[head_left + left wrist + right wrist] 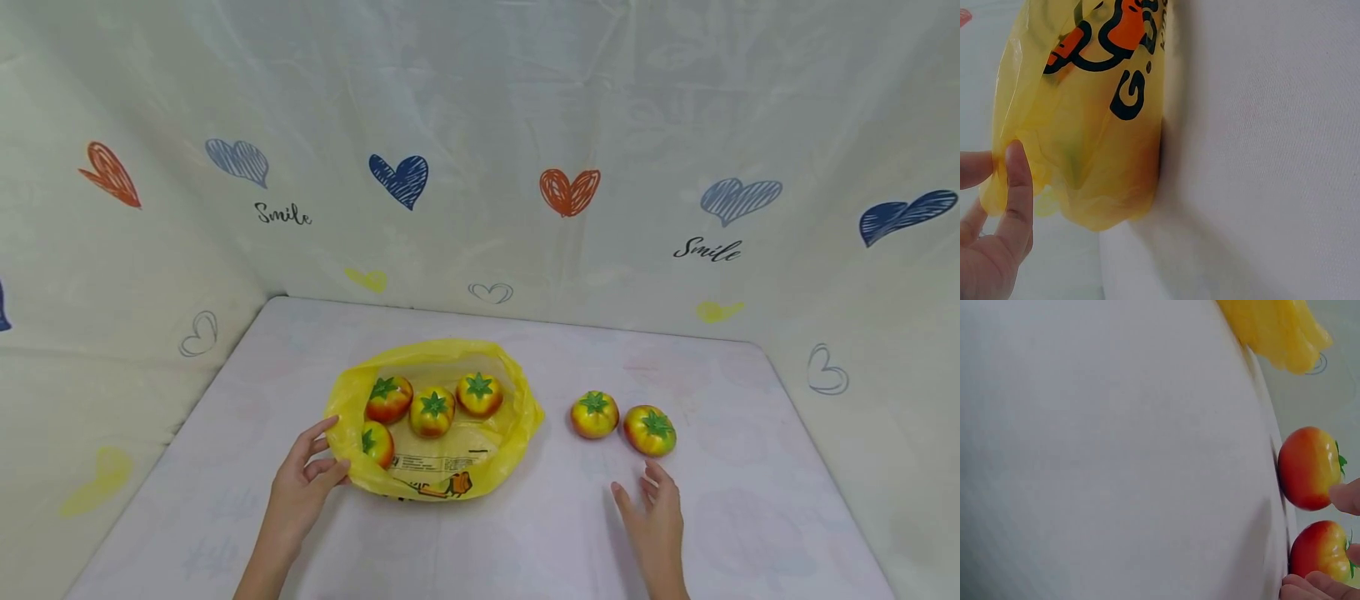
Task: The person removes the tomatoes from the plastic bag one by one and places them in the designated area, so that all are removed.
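Note:
A yellow plastic bag (480,492) lies wide open on the table, with several toy tomatoes (432,412) inside. My left hand (303,487) holds the bag's left rim; in the left wrist view, its thumb and finger (1019,181) pinch the thin plastic. To the right of the bag sit two more shiny red-and-yellow tomatoes with green star-shaped tops, one tomato (595,414) slightly left of the other tomato (650,431). My right hand (656,517) is just in front of the right one, fingers spread apart and holding nothing.
A white cloth covers the table (562,533). Behind and at both sides hangs a pale curtain (480,100) printed with hearts and the word "Smile".

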Action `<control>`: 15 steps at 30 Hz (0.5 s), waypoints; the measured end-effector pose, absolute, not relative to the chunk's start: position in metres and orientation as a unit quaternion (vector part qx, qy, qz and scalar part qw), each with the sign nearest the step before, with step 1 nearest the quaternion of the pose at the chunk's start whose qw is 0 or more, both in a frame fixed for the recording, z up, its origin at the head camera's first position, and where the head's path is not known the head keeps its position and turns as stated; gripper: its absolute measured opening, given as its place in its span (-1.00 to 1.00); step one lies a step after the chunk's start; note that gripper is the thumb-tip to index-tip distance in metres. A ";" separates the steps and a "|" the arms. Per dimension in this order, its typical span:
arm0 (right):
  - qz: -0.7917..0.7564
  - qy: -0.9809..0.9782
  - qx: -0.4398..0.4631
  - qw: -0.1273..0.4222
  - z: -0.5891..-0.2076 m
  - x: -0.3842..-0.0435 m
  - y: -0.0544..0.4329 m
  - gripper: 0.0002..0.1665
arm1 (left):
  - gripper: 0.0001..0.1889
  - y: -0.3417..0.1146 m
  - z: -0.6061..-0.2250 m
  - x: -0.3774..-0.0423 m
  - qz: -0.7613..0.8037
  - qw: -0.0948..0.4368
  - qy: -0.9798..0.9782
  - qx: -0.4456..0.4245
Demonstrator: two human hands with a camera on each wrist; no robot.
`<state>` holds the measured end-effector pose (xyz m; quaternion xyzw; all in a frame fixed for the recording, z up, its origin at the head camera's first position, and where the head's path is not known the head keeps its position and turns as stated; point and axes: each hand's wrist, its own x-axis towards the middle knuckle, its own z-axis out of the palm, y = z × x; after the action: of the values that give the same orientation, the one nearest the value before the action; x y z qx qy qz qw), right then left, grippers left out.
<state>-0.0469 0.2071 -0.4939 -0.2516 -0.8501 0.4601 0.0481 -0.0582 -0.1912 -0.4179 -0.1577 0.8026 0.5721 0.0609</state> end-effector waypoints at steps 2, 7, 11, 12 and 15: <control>0.469 -0.846 -0.249 0.049 -0.496 -0.046 0.203 -0.22 | -0.36 -0.191 -0.418 -0.058 0.571 0.062 0.804 -0.158; 0.492 -0.840 -0.224 0.040 -0.498 -0.044 0.191 -0.25 | -0.36 -0.192 -0.418 -0.058 0.571 0.062 0.803 -0.158; 0.501 -0.843 -0.190 0.045 -0.497 -0.046 0.180 -0.26 | -0.36 -0.192 -0.420 -0.059 0.571 0.062 0.803 -0.158; 0.504 -0.843 -0.181 0.048 -0.498 -0.047 0.177 -0.26 | -0.36 -0.192 -0.420 -0.059 0.571 0.062 0.803 -0.158; 0.510 -0.844 -0.155 0.057 -0.499 -0.051 0.168 -0.27 | -0.36 -0.192 -0.421 -0.059 0.571 0.063 0.803 -0.159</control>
<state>-0.0508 0.1678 -0.4989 -0.1549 -0.8439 0.5105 0.0567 -0.0587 -0.1922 -0.4212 -0.1590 0.8029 0.5711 0.0626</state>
